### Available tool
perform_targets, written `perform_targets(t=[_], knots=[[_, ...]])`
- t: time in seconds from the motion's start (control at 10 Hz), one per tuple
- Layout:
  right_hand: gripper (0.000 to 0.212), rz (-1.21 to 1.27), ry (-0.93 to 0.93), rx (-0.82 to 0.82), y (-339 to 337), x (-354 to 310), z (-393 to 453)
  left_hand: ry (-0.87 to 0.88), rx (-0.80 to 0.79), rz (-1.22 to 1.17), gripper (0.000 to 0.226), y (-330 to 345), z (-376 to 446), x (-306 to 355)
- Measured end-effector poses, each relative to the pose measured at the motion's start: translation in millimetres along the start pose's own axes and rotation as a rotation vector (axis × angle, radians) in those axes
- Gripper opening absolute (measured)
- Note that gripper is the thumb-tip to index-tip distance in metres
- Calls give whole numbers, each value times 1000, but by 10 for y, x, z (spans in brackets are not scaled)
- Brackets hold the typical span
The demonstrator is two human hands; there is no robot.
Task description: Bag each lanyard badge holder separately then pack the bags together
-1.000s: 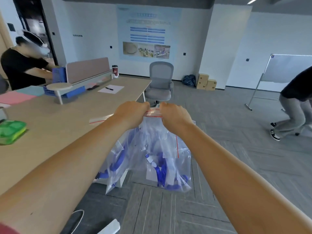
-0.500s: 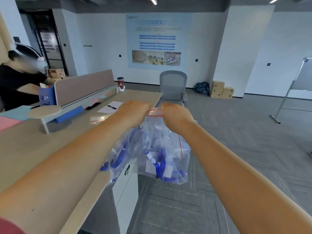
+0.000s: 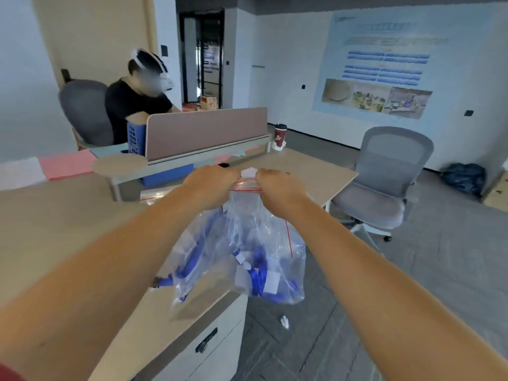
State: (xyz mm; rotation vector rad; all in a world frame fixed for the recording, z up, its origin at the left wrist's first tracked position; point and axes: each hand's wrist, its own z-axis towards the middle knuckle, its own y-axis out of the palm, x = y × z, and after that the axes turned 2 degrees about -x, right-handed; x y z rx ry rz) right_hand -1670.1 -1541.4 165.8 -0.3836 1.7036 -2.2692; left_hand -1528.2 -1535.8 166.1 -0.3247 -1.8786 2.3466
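Note:
A large clear zip bag (image 3: 247,243) with a red seal line hangs in front of me, over the corner of the wooden desk (image 3: 55,229). Inside it lie several smaller clear bags with blue lanyards and white badge holders (image 3: 261,276). My left hand (image 3: 211,185) pinches the left end of the bag's top edge. My right hand (image 3: 277,191) pinches the same edge close beside it. The bag's lower part touches the desk edge.
A grey office chair (image 3: 384,182) stands to the right on the grey floor. A desk divider (image 3: 206,133), a blue basket (image 3: 134,138) and a red cup (image 3: 280,134) sit further back. A seated person (image 3: 132,105) is at the far left. A drawer unit (image 3: 209,345) is under the desk.
The view has swung left and down, bringing the desk and seated person closer to centre. Both hands keep the same grip on the bag's top, which now hangs over the desk corner.

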Motion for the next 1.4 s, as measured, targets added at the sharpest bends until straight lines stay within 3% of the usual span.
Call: perform_targets(t=[0.1,0.3,0.5,0.7,0.9,1.0,1.3,1.4], knots=[[26,33,-84,-18,201,185,484,-110,-57,23,43,148,393,-83],[21,94,-230,-65,779,357,1449,-226,-157,75,29,638,1110,-472],[23,142,-355,-90,1425,248,2567,-351,-227,85,30,1120,1848,-1110],[26,127,-491,57,1722,-16,3695,-567,-62,76,25,1427,2504,-1840],[23,166,-692,219,2192,-167,4117,-627,53,268,32,1763,2598,-2082],[38,144,-782,165,2611,-146,4026,-705,-192,112,30,2199,2509,-1972],[45,62,-1061,-186,3412,203,3231,-787,-592,-36,35,2912,2043,-1066],[47,26,-991,-275,3390,357,3119,-849,-691,-133,68,2974,1957,-892]])
